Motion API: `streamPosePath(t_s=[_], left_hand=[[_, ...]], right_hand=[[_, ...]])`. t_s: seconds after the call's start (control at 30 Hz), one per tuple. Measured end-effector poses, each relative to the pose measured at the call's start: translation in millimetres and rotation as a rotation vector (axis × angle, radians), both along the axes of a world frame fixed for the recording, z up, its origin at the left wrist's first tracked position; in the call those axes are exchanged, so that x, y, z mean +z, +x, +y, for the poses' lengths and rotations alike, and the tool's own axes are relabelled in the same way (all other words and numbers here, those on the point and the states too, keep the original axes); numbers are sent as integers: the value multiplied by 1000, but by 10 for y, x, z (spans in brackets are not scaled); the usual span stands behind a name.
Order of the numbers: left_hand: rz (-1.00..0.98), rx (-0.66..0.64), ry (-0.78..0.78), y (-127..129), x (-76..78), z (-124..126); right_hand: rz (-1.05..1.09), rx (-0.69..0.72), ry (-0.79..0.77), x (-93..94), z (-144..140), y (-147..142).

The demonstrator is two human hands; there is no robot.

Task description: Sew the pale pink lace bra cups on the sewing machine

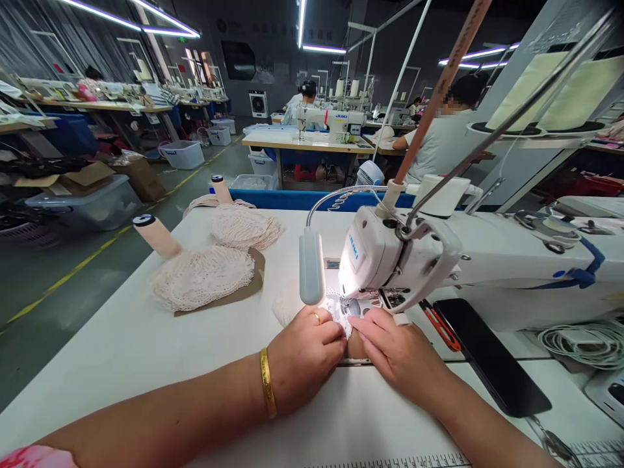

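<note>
White lace (333, 304) lies under the lit needle area of a white sewing machine (377, 253). My left hand (309, 354), with a ring and a gold bangle, is closed on the lace edge just left of and in front of the presser foot. My right hand (402, 348) pinches the lace at the right, its index fingertip close to the foot. A brown piece (357, 346) shows between the hands on the machine bed. The fingertips partly hide the lace, and the needle itself cannot be made out.
A grey lamp (311, 266) hangs left of the machine head. Lace stacks (205, 276) and a thread cone (156, 236) stand on the table's left. At right lie orange snips (442, 328), a black phone (492, 357) and a coiled cable (582, 344). Co-workers sit beyond.
</note>
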State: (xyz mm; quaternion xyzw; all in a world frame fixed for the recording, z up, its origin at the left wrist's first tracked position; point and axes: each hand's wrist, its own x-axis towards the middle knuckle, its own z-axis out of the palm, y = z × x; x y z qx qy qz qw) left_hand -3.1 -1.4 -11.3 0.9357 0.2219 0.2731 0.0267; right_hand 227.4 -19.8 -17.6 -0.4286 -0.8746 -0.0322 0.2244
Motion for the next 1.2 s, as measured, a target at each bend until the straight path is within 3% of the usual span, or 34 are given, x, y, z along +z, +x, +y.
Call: streamPosePath(t_s=[0.17, 0.5, 1.0, 1.1, 1.2], left_hand=[[3, -4, -1, -10, -7, -7], [39, 37, 11, -16, -69, 76], [61, 119, 97, 7, -25, 285], [77, 155, 58, 7, -1, 304], [85, 206, -115, 15, 29, 332]], right_hand=[[23, 48, 6, -8, -13, -3], [18, -32, 21, -39, 21, -15], [-27, -103, -27, -169, 49, 24], [-25, -103, -15, -164, 44, 16], [-29, -112, 0, -145, 40, -4]])
